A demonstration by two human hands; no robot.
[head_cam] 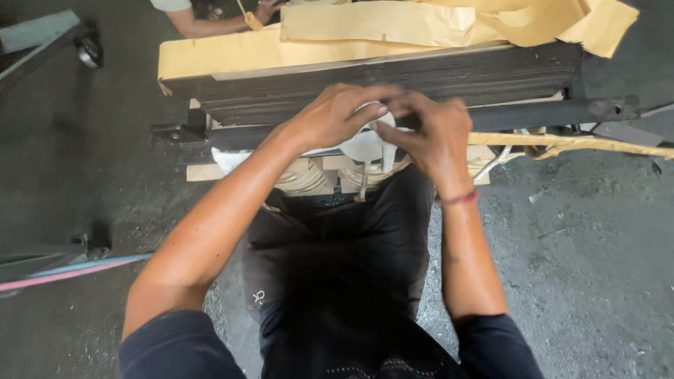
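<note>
At far left, pink and blue hoses (70, 269) lie on the grey floor (597, 267). The left hand (330, 116) curls its grip over a white tape strip (366, 144), fingers pinching it at the front of a dark laminated steel stack (393, 81) topped with yellow paper (365, 31). Touching it, the right hand (435, 133) pinches the same strip, a red thread at its wrist. Another person's arm (210, 24) shows behind.

— How many hands do you count?
— Three: the person's left hand (335, 112) and right hand (434, 133) at the centre, plus one co-worker's hand (267, 10) at twelve o'clock.
— And the rest?
— One dark plate stack (393, 81), one white tape strip (365, 144), one red wristband (460, 199), two hoses (70, 270) at eight o'clock.
</note>
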